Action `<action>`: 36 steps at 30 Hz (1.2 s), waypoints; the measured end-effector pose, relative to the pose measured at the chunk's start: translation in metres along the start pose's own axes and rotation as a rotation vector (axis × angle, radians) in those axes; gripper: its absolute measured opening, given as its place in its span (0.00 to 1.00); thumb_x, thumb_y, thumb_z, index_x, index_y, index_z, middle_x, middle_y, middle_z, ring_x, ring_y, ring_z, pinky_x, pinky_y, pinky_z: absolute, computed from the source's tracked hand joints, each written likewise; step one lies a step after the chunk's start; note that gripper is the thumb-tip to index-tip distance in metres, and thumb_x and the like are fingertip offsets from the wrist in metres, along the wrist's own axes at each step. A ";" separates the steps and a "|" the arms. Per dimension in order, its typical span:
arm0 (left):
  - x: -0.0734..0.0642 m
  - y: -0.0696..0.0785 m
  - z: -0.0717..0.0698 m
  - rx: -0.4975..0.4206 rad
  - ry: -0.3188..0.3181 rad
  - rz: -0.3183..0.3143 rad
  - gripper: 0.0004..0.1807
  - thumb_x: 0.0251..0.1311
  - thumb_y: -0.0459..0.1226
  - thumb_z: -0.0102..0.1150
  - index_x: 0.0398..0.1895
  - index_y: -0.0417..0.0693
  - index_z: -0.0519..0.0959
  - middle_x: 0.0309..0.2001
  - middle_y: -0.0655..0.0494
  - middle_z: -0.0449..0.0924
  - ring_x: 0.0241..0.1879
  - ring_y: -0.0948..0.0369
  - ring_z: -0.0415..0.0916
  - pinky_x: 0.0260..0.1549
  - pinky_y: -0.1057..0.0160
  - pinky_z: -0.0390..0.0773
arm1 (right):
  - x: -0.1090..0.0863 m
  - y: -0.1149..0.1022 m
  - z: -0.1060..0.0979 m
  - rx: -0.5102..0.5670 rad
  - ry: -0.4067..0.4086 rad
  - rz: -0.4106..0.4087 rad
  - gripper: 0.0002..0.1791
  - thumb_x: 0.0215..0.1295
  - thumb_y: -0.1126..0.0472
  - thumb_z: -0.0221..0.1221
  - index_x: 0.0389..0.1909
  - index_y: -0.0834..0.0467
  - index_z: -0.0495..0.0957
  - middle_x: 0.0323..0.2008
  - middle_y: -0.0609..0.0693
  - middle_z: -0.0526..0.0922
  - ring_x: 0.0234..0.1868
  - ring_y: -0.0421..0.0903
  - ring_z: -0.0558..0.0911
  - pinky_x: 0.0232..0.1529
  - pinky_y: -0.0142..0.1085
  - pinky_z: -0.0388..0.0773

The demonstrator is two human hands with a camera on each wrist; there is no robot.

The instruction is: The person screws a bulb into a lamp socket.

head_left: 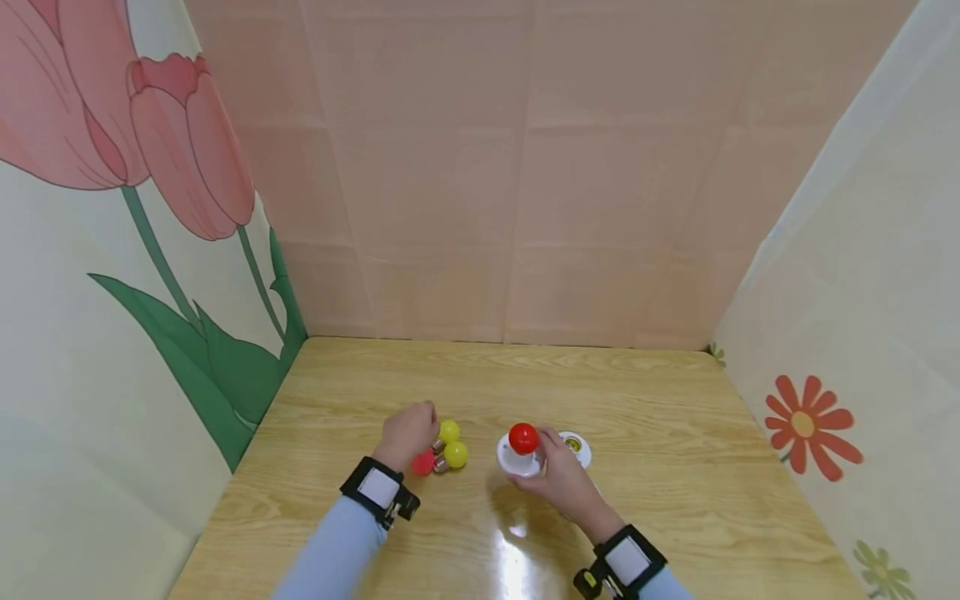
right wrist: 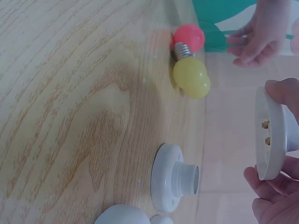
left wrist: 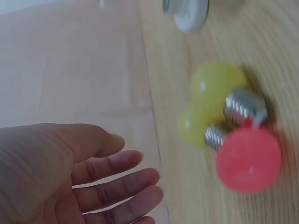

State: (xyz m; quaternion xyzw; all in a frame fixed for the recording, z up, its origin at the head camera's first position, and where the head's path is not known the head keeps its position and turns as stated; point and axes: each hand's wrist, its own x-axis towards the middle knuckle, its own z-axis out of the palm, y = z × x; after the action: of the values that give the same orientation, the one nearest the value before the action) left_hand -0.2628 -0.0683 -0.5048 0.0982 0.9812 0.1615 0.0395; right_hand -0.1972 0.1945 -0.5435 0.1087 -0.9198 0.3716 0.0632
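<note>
My right hand grips a white round lamp holder by its rim, raised above the table. A red bulb sits upright in that holder. From the right wrist view, the underside of the held lamp holder shows two brass-coloured screws. My left hand hovers by the loose bulbs, its fingers loosely bent and holding nothing in the left wrist view. Two yellow bulbs and a red bulb with silver screw bases lie close together on the table.
Beyond my right hand, another white lamp holder stands on the wooden table. A further white rounded piece is cut off at the right wrist view's bottom edge. Fabric walls border the table's back and sides.
</note>
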 end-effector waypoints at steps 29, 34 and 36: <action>-0.016 -0.054 0.004 0.027 -0.055 -0.260 0.11 0.60 0.37 0.57 0.20 0.44 0.77 0.19 0.54 0.74 0.20 0.60 0.70 0.18 0.61 0.71 | 0.043 0.073 -0.100 -0.046 0.037 0.037 0.45 0.50 0.42 0.71 0.63 0.64 0.66 0.57 0.63 0.73 0.57 0.63 0.74 0.57 0.62 0.67; -0.015 -0.053 0.005 0.024 -0.062 -0.264 0.10 0.60 0.38 0.57 0.23 0.44 0.78 0.22 0.53 0.76 0.22 0.59 0.72 0.21 0.59 0.74 | 0.061 0.129 -0.116 -0.053 0.088 0.197 0.44 0.54 0.42 0.68 0.60 0.70 0.66 0.55 0.70 0.74 0.54 0.65 0.75 0.57 0.61 0.67; -0.014 -0.052 0.005 0.016 -0.062 -0.263 0.09 0.59 0.37 0.57 0.24 0.43 0.79 0.24 0.52 0.78 0.24 0.59 0.73 0.22 0.57 0.75 | 0.063 0.151 -0.117 -0.057 0.097 0.265 0.43 0.55 0.43 0.67 0.58 0.72 0.67 0.54 0.72 0.75 0.52 0.65 0.76 0.56 0.60 0.69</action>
State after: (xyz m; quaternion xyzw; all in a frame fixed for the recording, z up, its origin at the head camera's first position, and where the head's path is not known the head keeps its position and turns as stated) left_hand -0.2576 -0.1183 -0.5263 -0.0259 0.9852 0.1439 0.0898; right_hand -0.2913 0.3721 -0.5490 -0.0337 -0.9322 0.3553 0.0607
